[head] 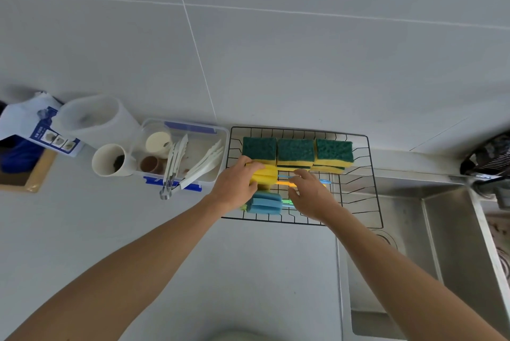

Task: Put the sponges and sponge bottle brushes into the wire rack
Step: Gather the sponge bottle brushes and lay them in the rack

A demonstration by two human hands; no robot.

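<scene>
Wire rack (369, 164) sits at the back edge of the counter (248, 271), its right part hanging over the sink (441, 230). Green-and-yellow sponges (296, 153) stacked in a row along the rack's far edge, already in. Left hand (234, 183) is curled over the yellow brush head (265, 175) near the rack's left edge, gripping it. Right hand (311, 194) lies flat over the thin handles (284, 183) mid-rack, fingers spread, pressing or lining them up; can't tell if it actually pinches one. Blue brush head (264, 202) lies just beside the left hand toward the rack's front-left corner, a green handle poking out right.

Risks, my read: the thin handles could slip through the wire gaps or roll toward the sink side if let go unevenly. Foam heads are light and springy, so the yellow one may pop up against the sponges. Rack overhangs the sink, so a hard push on the right could tip it.

Writing: leaflet (52, 133) at the counter's far-left has blue print and small photos, too small to read. Clear container (215, 136) with blue clips shows no legible label.
</scene>
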